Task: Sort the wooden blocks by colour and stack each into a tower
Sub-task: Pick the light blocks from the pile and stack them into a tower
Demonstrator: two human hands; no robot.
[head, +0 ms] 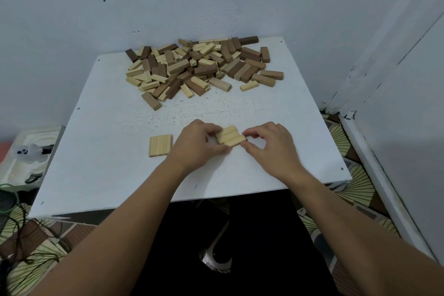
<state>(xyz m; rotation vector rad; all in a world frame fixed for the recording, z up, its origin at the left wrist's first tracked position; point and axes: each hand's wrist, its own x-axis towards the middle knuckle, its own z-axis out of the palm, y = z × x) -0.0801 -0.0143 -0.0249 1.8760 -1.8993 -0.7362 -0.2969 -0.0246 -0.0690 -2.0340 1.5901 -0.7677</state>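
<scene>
A person sits at a small white table pushed into the corner of pale walls. Both hands work near the front edge. The left hand and the right hand pinch a small bundle of pale blocks from opposite ends, fingers and thumbs curled in against the wood. The bundle lies slightly askew, its blocks side by side and a little stepped; I cannot tell whether it rests on the tabletop or is lifted just off it.

Just beside the left hand, further left, a flat row of pale blocks lies on the table, their long sides touching.

At the far side of the table sprawls the loose heap of wooden blocks, pale and dark brown ones jumbled together, some piled on others, a few strays at the edges.

On the patterned floor at the left lie dark cables.
</scene>
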